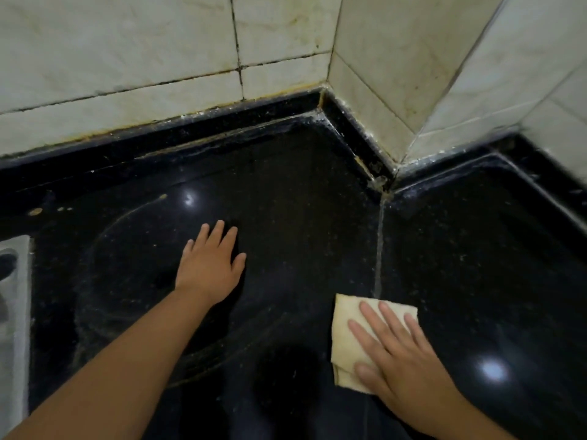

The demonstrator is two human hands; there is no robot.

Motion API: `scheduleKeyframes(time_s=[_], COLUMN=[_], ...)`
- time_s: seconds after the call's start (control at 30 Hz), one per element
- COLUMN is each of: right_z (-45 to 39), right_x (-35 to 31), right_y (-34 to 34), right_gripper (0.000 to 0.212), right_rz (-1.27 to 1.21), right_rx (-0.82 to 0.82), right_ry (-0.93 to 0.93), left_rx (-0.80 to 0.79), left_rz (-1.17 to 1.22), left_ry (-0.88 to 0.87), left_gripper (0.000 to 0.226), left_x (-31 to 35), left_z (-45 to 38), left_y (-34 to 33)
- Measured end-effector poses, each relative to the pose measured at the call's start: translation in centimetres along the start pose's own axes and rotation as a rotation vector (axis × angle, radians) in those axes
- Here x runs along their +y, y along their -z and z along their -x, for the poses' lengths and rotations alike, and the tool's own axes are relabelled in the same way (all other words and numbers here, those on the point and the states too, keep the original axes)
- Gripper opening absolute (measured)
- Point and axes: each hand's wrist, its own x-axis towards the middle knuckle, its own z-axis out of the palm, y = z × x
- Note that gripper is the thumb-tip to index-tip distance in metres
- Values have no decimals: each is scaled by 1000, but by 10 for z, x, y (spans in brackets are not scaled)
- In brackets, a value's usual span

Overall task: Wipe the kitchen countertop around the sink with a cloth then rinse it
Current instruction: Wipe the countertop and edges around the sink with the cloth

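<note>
- Black, glossy tabletop (301, 217) filling most of the view, speckled, with two bright light glares and a curved streak of residue left of centre.
- Pale tiled wall (127, 58) behind, with dark, stained grout, turning a corner at upper right; grime and pale residue along the black upstand at its foot.
- Pale seam (378, 249) running from the wall corner down across the tabletop toward the cloth.
- Edge of a grey metal sink (14, 312) at far left, mostly out of view.
- Left hand (209, 265) laid flat on the tabletop left of centre, palm down, fingers straight and slightly spread, holding nothing; forearm stretched in from lower left.
- Right hand (400, 354) pressed flat on the cloth at lower right, fingers straight and spread over it, thumb at its near edge; not curled round it.
- Folded cream cloth (346, 331) lying flat on the tabletop under the right hand, its far-left corner showing beyond the fingertips, its upper edge just beside the near end of the seam; well apart from the sink.
- A few small tan spots (35, 211) on the tabletop at far left, near the upstand.
</note>
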Motion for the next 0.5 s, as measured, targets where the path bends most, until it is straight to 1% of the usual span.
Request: scheduleKeyframes(time_s=[0.07, 0.1, 0.13, 0.17, 0.2, 0.23, 0.27, 0.33, 0.43, 0.5], right_z=[-22, -36, -52, -68, -82, -90, -95, -97, -91, -79], right_x=[-6, -9, -13, -16, -18, -19, -19, -20, -23, -26], right_y=[2, 7, 16, 24, 27, 29, 31, 32, 29, 27], right_gripper=[58, 64, 75, 89, 101, 106, 106, 98, 88, 78], right_rz=[-10, -6, 12, 27, 40, -10, -77, -119, -137, -82], right_rx=[-21, -6, 13, -14, -38, -73, -109, -117, -70, -25], right_ry=[-97, -174, -247, -296, -311, -308, -301, -249, -217, -169], left_rx=[-4, -7, -6, -1, 6, 12, 18, 29, 37, 41], left_rz=[10, 13, 11, 11, 14, 18, 22, 26, 29, 20], left_ry=[6, 4, -1, -3, -3, -4, -5, -9, -9, -12], left_gripper=[57, 57, 57, 57, 57, 57, 57, 57, 57, 56], left_x=[-2, -1, 0, 0, 0, 0, 0, -1, -1, -2], left_z=[1, 2, 2, 1, 2, 2, 2, 3, 4, 3], left_y=[0, -1, -1, -2, -2, -3, -4, -6, -6, -6])
